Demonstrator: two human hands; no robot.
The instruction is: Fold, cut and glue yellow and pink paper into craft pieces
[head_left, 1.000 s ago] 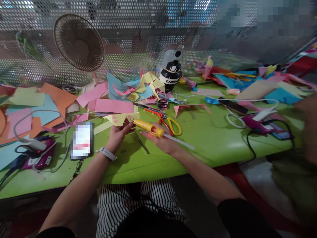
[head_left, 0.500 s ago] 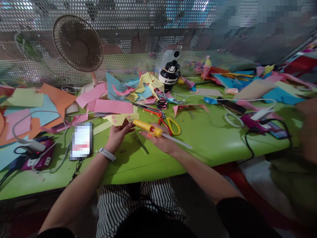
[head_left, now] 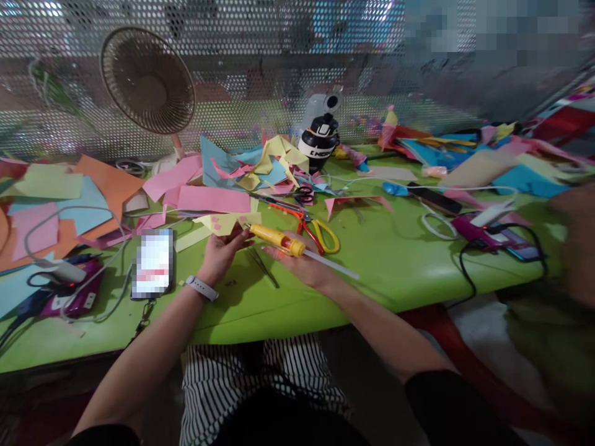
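My left hand (head_left: 222, 251) pinches a yellow paper piece (head_left: 227, 222) that carries small pink squares. Fingers of my right hand (head_left: 300, 263) are wrapped round a yellow glue gun (head_left: 274, 238), whose nozzle points left at my left fingertips. A white glue stick (head_left: 332, 265) juts out of its rear. Tweezers (head_left: 264, 269) lie on the green table (head_left: 385, 260) between my hands. Scissors with red and yellow handles (head_left: 320, 235) rest just beyond my right hand. Whether the nozzle touches the paper I cannot tell.
A phone (head_left: 152, 263) and a power strip (head_left: 83, 288) with cables lie left. Behind stand a fan (head_left: 147, 80) and a bottle (head_left: 318, 145), among coloured paper scraps (head_left: 214, 199). Another power strip (head_left: 474, 229) is right, near a person's arm (head_left: 576, 241).
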